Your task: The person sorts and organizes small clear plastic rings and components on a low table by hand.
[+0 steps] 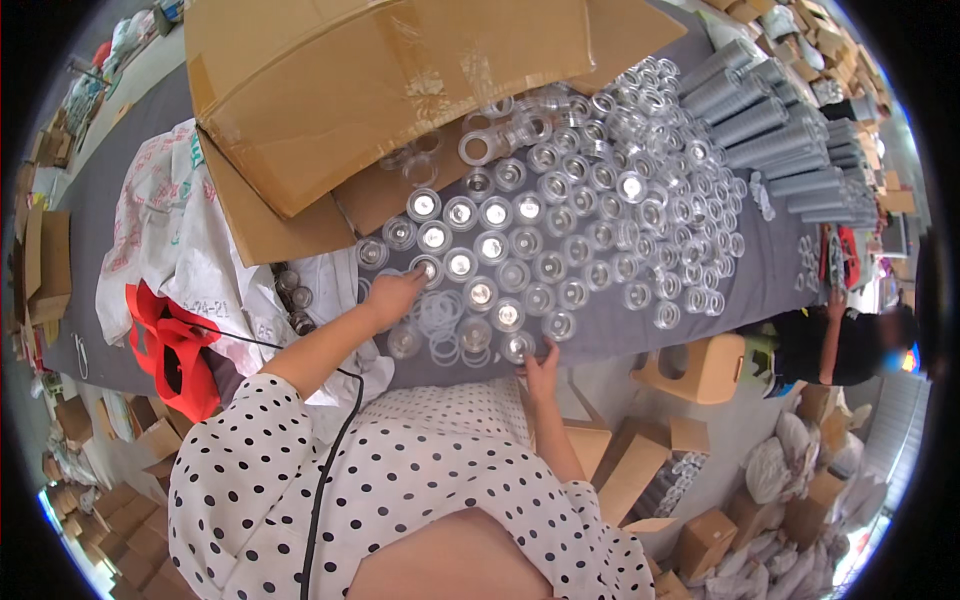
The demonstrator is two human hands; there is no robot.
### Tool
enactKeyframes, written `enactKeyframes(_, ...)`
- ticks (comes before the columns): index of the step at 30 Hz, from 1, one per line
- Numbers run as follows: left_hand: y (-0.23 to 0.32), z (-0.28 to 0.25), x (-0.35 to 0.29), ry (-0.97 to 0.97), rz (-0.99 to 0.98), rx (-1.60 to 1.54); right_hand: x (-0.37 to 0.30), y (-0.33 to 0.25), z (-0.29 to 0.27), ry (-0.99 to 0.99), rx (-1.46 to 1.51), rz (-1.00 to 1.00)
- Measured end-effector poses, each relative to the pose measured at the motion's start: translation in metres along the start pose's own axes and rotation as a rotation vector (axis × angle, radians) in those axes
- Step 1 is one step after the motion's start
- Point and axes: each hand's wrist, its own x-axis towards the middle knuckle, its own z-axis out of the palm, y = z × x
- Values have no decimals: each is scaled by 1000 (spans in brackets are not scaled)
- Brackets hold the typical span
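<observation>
Left hand [398, 296] reaches out, with its fingertips at a small clear cup [429, 268]. Right hand [541, 372] is at the edge of the gray cloth [612, 325], touching another clear cup [517, 346]. I cannot tell if either hand grips its cup. Clear rings [440, 312] lie between the hands. Many more cups [631, 186] spread out to the right.

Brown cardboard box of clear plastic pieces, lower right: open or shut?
Open: the box has its flaps spread, showing clear pieces inside.
</observation>
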Motion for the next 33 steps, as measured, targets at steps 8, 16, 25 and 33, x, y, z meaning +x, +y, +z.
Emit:
enactKeyframes(8, 5, 5, 7, -117, -12, 54, -3, -1, 0, 7, 18, 0)
enactKeyframes(16, 15, 8, 18, -294, -125, 162, -2, -2, 6, 11, 43, 19)
enactKeyframes(25, -56, -28, -67, 152, -487, -108, -5, -7, -2, -5, 33, 51)
enactKeyframes(33, -103, -4, -120, -74, -726, 38, -11, -21, 3, -10, -15, 59)
